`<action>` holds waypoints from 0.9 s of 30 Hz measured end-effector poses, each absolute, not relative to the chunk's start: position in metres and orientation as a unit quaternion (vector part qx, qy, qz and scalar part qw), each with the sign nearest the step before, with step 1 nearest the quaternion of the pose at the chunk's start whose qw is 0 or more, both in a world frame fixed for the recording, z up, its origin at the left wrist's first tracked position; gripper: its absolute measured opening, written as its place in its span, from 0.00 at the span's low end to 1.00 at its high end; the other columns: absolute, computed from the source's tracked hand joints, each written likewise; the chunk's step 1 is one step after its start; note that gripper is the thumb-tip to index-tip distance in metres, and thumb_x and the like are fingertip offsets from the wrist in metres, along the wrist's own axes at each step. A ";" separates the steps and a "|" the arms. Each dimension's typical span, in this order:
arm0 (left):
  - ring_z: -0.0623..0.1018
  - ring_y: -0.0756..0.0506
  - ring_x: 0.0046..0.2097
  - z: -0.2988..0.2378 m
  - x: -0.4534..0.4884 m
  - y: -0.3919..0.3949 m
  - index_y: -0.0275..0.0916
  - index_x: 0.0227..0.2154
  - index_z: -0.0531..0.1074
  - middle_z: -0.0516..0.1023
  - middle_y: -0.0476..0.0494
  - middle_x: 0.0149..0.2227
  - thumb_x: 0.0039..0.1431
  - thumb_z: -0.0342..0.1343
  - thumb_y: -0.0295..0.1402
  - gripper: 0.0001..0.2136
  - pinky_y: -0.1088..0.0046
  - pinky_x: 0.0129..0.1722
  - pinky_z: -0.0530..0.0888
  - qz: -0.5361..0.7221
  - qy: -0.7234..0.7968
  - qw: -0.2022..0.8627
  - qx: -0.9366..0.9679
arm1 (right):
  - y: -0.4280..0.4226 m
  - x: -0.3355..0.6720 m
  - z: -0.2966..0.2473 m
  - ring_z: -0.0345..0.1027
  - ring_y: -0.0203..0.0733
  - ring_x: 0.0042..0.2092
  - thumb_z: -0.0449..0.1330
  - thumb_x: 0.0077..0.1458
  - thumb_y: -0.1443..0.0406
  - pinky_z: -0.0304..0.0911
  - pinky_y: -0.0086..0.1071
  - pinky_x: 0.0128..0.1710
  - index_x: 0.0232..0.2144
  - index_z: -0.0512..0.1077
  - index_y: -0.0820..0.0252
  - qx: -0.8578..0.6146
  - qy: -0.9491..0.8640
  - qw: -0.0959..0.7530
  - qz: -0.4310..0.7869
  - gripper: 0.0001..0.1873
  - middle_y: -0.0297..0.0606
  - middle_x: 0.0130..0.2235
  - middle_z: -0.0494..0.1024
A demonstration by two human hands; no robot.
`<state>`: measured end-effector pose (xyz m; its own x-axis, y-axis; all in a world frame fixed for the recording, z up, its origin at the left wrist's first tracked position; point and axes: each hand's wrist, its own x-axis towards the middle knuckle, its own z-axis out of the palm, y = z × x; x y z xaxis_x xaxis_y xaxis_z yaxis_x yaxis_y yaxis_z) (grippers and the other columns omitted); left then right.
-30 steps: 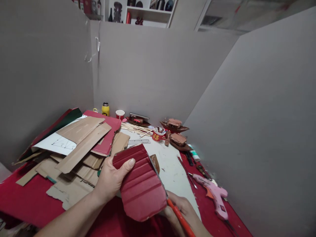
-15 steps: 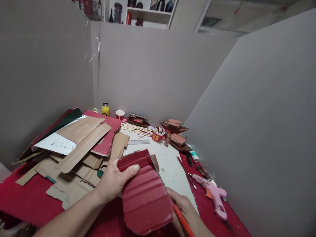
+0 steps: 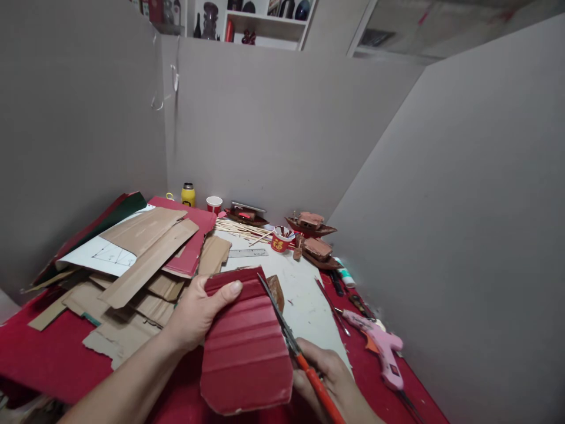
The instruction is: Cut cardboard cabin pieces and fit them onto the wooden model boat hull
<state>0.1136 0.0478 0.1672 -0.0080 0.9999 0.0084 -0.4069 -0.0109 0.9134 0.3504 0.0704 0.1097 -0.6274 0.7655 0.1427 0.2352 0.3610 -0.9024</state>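
My left hand (image 3: 194,315) grips the upper left corner of a red ribbed cardboard piece (image 3: 245,347), thumb on top, holding it tilted above the table. My right hand (image 3: 329,380), low at the front, is closed on orange-handled scissors (image 3: 293,347). The scissor blades run along the right edge of the red piece, pointing up and away from me. A small brown piece (image 3: 277,291) shows just behind the blades.
A heap of brown cardboard sheets (image 3: 141,259) covers the left of the red table. A pink glue gun (image 3: 379,347) lies at the right. A ruler (image 3: 248,253), bamboo sticks (image 3: 241,228), cups and small model boats (image 3: 311,224) stand at the back. Grey partition walls (image 3: 463,206) enclose the table.
The red piece has swung and shifted left in my left hand. The scissor blades, hidden behind it before, now show along its right edge.
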 end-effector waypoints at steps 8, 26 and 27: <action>0.70 0.52 0.29 0.165 0.110 0.046 0.32 0.31 0.78 0.75 0.49 0.27 0.52 0.65 0.39 0.12 0.80 0.29 0.68 0.525 0.372 0.628 0.438 | 0.073 0.350 0.112 0.51 0.38 0.28 0.53 0.57 0.49 0.52 0.29 0.26 0.32 0.69 0.60 -0.321 -0.788 0.261 0.456 0.20 0.31 0.26 0.62; 0.57 0.54 0.25 0.183 0.074 0.042 0.32 0.22 0.70 0.61 0.53 0.22 0.54 0.62 0.39 0.15 0.80 0.24 0.57 0.386 0.364 0.627 0.570 | 0.064 0.347 0.102 0.45 0.34 0.23 0.51 0.56 0.44 0.46 0.29 0.22 0.28 0.64 0.57 -0.291 -0.842 0.241 0.385 0.22 0.26 0.21 0.53; 0.56 0.54 0.25 0.183 0.075 0.043 0.33 0.21 0.69 0.60 0.54 0.22 0.54 0.62 0.39 0.15 0.79 0.23 0.56 0.380 0.359 0.626 0.579 | 0.064 0.347 0.103 0.46 0.34 0.23 0.51 0.55 0.44 0.47 0.29 0.22 0.28 0.64 0.57 -0.294 -0.842 0.241 0.384 0.23 0.26 0.22 0.54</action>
